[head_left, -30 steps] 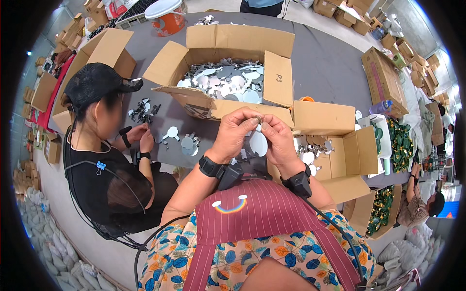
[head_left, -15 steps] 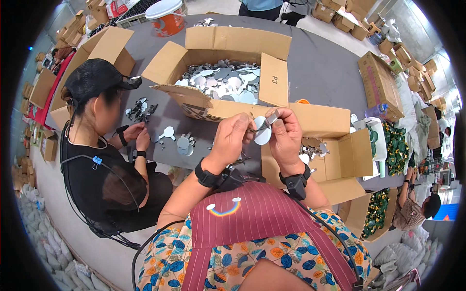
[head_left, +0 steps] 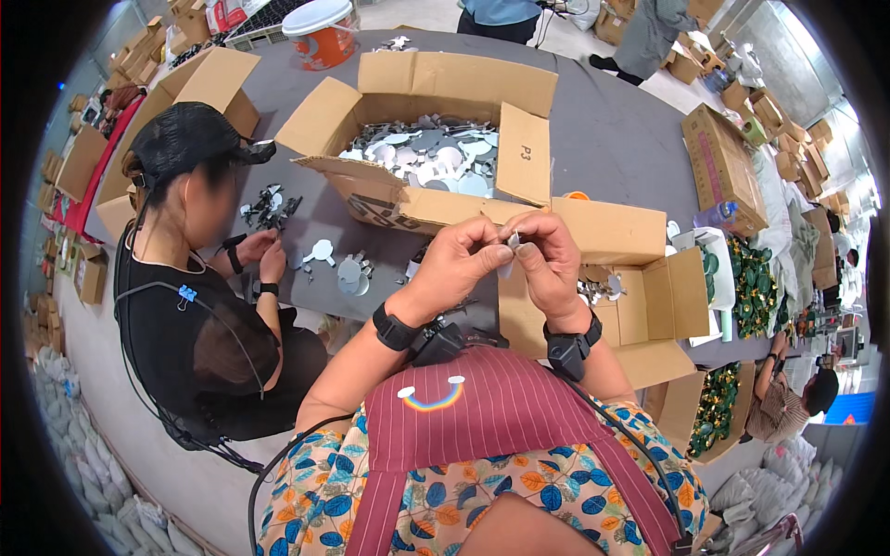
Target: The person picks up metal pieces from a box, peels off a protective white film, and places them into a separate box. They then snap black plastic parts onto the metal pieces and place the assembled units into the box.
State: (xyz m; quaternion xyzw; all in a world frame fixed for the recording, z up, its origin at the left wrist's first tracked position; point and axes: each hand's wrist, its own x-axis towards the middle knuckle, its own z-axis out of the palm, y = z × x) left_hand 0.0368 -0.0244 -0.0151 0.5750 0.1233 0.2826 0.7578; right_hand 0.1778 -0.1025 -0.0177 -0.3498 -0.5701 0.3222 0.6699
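Left hand (head_left: 461, 262) and right hand (head_left: 547, 259) pinch a small silver piece (head_left: 513, 240) above an open cardboard box (head_left: 607, 269)

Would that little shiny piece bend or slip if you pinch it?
The small silvery piece looks thin and flat, so probably light and a bit bendy. Both the left hand and the right hand pinch it with fingertips, suggesting it's slippery.

A single head-worn fisheye view looks steeply down from just above the person's chest, facing forward across the grey table (head_left: 612, 139) toward its far edge; straight edges bend near the rim.
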